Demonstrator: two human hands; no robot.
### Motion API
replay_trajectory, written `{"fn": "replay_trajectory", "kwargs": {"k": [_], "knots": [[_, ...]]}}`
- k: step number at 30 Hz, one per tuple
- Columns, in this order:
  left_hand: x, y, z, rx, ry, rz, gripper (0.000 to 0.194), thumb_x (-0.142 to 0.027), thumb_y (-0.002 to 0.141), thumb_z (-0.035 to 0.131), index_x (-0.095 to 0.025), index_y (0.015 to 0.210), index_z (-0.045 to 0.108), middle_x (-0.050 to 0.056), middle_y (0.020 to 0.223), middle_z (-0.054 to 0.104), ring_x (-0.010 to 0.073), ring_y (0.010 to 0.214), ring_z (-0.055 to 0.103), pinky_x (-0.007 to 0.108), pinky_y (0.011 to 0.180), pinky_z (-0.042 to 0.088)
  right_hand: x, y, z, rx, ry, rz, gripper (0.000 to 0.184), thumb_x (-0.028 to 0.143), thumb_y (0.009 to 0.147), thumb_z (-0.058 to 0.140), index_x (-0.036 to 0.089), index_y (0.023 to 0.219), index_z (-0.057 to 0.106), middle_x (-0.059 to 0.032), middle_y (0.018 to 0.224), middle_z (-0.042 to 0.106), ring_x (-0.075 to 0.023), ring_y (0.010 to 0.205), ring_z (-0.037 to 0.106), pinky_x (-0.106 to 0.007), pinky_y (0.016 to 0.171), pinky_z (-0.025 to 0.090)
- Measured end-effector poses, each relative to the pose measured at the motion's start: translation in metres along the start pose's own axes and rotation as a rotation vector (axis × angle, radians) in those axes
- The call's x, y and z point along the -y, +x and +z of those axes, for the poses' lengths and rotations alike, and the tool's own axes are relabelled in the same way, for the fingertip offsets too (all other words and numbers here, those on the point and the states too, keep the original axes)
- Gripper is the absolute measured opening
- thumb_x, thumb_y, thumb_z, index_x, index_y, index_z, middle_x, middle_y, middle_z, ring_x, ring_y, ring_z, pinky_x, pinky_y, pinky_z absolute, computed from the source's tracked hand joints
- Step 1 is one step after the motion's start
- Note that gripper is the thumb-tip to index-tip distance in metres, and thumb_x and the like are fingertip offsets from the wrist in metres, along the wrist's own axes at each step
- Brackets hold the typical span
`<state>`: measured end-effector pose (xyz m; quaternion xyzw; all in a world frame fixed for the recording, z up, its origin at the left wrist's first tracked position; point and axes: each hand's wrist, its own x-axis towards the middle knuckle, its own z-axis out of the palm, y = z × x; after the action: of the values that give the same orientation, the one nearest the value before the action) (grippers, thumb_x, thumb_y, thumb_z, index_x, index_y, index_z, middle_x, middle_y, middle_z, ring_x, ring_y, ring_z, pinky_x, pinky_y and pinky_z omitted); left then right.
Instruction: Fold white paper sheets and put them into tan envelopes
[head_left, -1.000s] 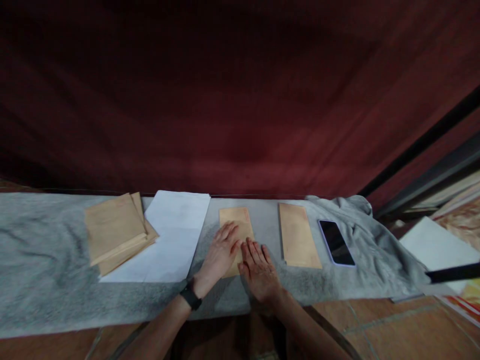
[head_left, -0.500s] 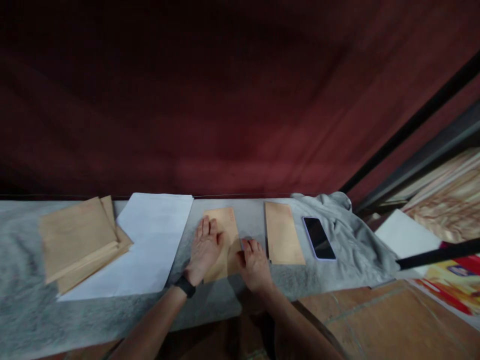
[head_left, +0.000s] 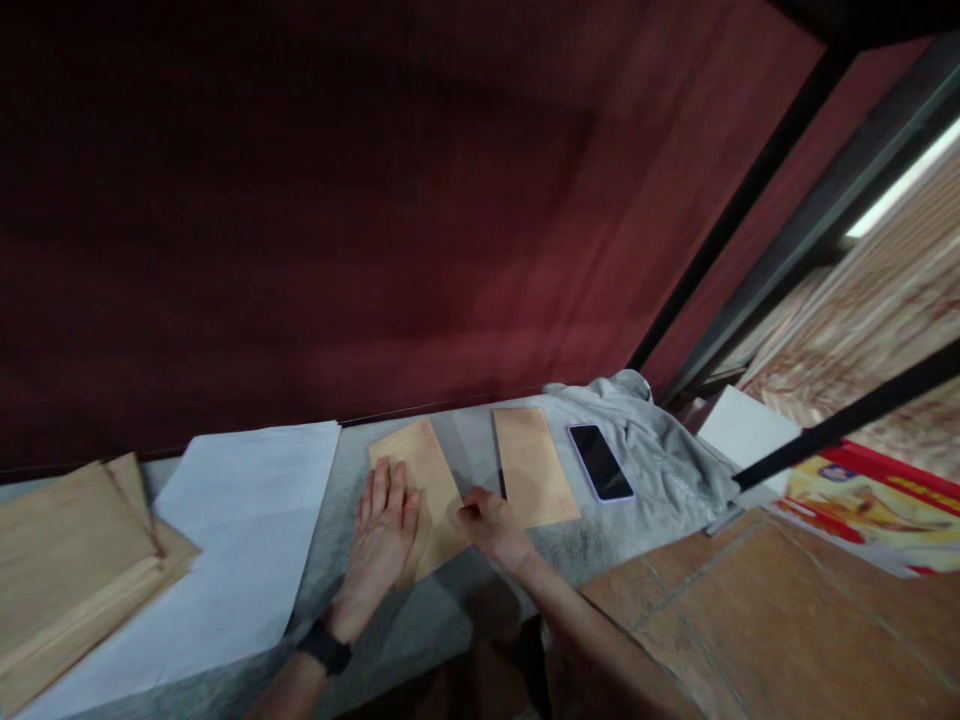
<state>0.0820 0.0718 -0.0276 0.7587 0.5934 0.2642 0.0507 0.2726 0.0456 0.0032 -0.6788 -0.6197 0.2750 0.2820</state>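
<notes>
A brown paper envelope (head_left: 433, 490) with small red print near its top lies in front of me on the grey cloth. My left hand (head_left: 386, 525), a black band on its wrist, rests flat on the envelope's left side with the fingers out. At the right edge, my right hand (head_left: 486, 520) is closed, thumb and curled fingers pinching the envelope's edge. Right of that hand lies another brown envelope stack (head_left: 534, 465). White paper sheets (head_left: 247, 540) lie to the left, partly under a pile of larger brown envelopes (head_left: 71, 570).
A phone (head_left: 600, 462) with a pale purple case lies on the grey cloth (head_left: 637, 520) at the right. Behind hangs a dark red curtain (head_left: 420, 250). Black metal bars (head_left: 739, 220), a white box (head_left: 750, 430) and a red-yellow carton (head_left: 870, 500) stand at the right, above tiled floor (head_left: 810, 620).
My view has turned to the right. My left hand has gone from the envelope's middle to its left side. The right hand's fingers, flat before, have curled at the right edge.
</notes>
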Motion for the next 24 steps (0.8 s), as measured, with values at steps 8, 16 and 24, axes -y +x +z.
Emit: {"fn": "replay_trajectory", "kwargs": {"k": [8, 16, 24], "knots": [[0.007, 0.003, 0.001, -0.005, -0.085, -0.007, 0.060, -0.041, 0.101, 0.033, -0.010, 0.153, 0.038, 0.018, 0.166, 0.022, 0.0333, 0.153, 0.022, 0.055, 0.120, 0.030, -0.062, 0.025, -0.123, -0.167, -0.032, 0.222, 0.025, 0.028, 0.080, 0.053, 0.013, 0.083, 0.073, -0.0011, 0.065, 0.067, -0.0157, 0.060, 0.062, -0.022, 0.054, 0.044], [0.012, 0.003, 0.001, -0.047, -0.071, 0.034, 0.060, -0.038, 0.099, 0.038, -0.014, 0.153, 0.035, 0.017, 0.164, 0.028, 0.0315, 0.149, 0.032, 0.049, 0.118, 0.036, -0.079, 0.003, -0.132, -0.236, -0.361, 0.414, 0.021, 0.023, 0.083, 0.058, 0.017, 0.090, 0.077, -0.0148, 0.088, 0.077, -0.0274, 0.089, 0.074, -0.030, 0.075, 0.051], [0.005, -0.001, -0.032, 0.051, 0.241, -0.100, 0.055, -0.030, 0.098, 0.040, -0.012, 0.150, 0.045, 0.018, 0.162, 0.034, 0.0347, 0.151, 0.028, 0.057, 0.118, 0.030, -0.077, 0.001, -0.125, -0.252, -0.839, 0.314, 0.029, 0.032, 0.097, 0.052, 0.012, 0.109, 0.069, -0.0173, 0.098, 0.074, -0.0286, 0.090, 0.074, -0.032, 0.074, 0.051]]}}
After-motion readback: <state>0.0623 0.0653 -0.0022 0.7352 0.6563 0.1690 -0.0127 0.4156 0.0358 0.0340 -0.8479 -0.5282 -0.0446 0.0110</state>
